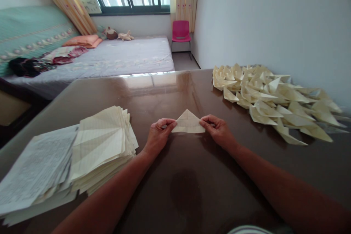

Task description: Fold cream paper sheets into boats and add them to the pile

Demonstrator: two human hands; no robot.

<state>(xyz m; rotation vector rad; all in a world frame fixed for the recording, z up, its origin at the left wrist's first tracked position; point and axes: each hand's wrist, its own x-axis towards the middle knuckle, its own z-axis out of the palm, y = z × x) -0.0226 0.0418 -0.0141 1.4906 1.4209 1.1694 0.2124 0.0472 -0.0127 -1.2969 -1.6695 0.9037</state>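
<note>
Cream, lined paper folded to a peaked shape, the folded sheet (188,122) is stretched between the left hand (161,130) and the right hand (217,130), each pinching one lower corner between thumb and curled fingers, its point facing away from the person. Below it lies the glossy brown table (161,186). Left of the hands sit a stack of creased cream sheets (101,146) and, beside it, printed white pages (40,164); to the right, many folded paper boats (268,98) crowd together near the wall (260,18).
</note>
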